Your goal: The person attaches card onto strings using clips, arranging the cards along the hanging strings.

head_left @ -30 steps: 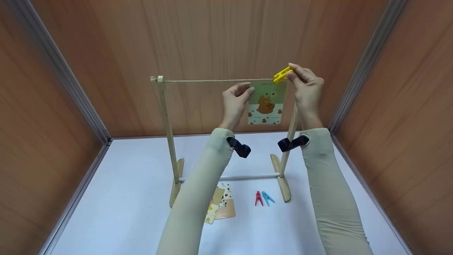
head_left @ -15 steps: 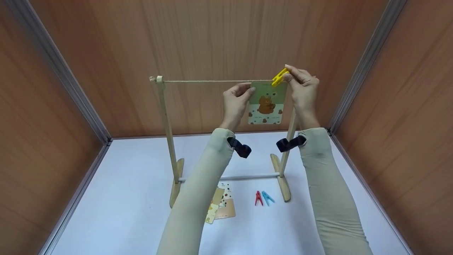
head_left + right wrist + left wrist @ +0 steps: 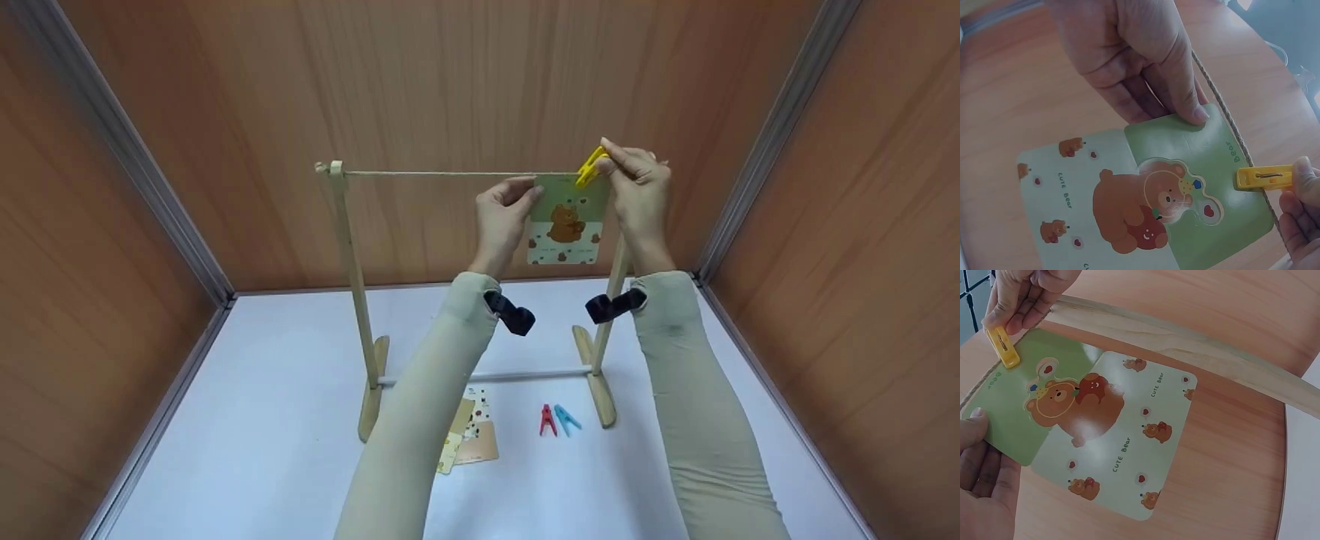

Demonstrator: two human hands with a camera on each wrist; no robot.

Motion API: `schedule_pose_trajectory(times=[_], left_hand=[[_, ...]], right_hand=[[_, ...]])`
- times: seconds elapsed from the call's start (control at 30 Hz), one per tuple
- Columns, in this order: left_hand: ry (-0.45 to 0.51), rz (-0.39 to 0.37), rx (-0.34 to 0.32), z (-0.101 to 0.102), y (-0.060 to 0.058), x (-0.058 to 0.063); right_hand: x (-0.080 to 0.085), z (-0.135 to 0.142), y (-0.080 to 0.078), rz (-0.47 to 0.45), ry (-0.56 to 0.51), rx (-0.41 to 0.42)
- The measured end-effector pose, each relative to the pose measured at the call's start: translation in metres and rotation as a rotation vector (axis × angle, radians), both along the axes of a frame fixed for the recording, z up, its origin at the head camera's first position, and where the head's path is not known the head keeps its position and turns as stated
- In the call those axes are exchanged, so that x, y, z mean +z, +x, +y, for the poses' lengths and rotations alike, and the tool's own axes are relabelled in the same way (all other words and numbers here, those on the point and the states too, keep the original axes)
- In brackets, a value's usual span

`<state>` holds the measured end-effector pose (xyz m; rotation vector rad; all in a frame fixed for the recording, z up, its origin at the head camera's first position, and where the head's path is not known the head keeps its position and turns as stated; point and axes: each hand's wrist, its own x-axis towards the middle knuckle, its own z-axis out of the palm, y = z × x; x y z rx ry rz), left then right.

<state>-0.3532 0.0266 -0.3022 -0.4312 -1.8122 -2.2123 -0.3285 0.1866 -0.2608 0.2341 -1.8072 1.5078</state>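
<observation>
Card (image 3: 566,229), glossy and round-cornered, sits in the left grip (image 3: 500,219); the right grip (image 3: 640,191) pinches a yellow peg (image 3: 589,171) against twine (image 3: 450,174). Wood-grained walls (image 3: 450,82) border a white bench (image 3: 285,397).

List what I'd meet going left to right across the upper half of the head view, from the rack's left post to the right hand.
Left post → left hand → bear card → right hand.
</observation>
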Motion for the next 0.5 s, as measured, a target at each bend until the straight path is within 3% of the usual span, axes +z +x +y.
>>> schedule_pose_trajectory(times=[0.23,0.5], left_hand=[[-0.024,-0.016,-0.007,0.0014,0.0008,-0.0009],[-0.034,-0.011,0.003,0.0012,0.0008,-0.0030]], right_hand=[[-0.0003,0.0020,0.0024,-0.038,0.085,-0.011],[-0.0017,0.0025,0.0024,-0.094,0.136,0.036]])
